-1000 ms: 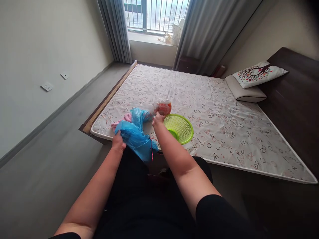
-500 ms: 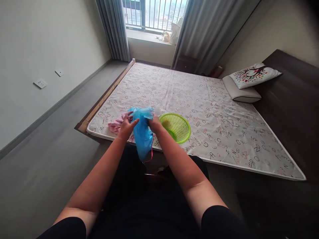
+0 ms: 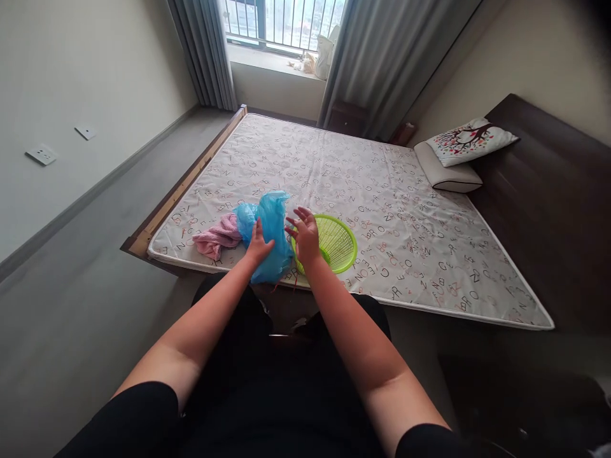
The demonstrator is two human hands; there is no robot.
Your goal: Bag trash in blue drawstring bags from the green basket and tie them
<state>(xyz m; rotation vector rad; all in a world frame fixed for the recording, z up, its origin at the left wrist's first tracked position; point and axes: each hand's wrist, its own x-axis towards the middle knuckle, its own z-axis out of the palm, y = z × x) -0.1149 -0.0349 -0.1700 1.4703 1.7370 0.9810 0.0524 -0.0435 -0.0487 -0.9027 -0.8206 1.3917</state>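
Observation:
A thin blue plastic bag (image 3: 274,219) stands crumpled at the near edge of the mattress, a red string hanging by its lower end. My left hand (image 3: 259,247) lies against the near side of the bag, fingers stretched up and thumb apart. Just right of the bag, my right hand (image 3: 306,236) is raised with its fingers spread and nothing in them. Behind that hand sits a green plastic basket (image 3: 352,257), partly hidden by it. Left of the bag lies a bunched pink towel (image 3: 217,236).
The mattress (image 3: 382,191), printed with letters, rests on a wooden bed frame (image 3: 186,184). A tree-print pillow (image 3: 470,141) leans on a beige pillow (image 3: 458,178) by the dark headboard (image 3: 539,172). Grey curtains (image 3: 377,57) flank the window at the back.
My right hand has let go of the blue bag and opened beside it. The bag has risen from below the mattress edge and spread wider. The view has shifted slightly right.

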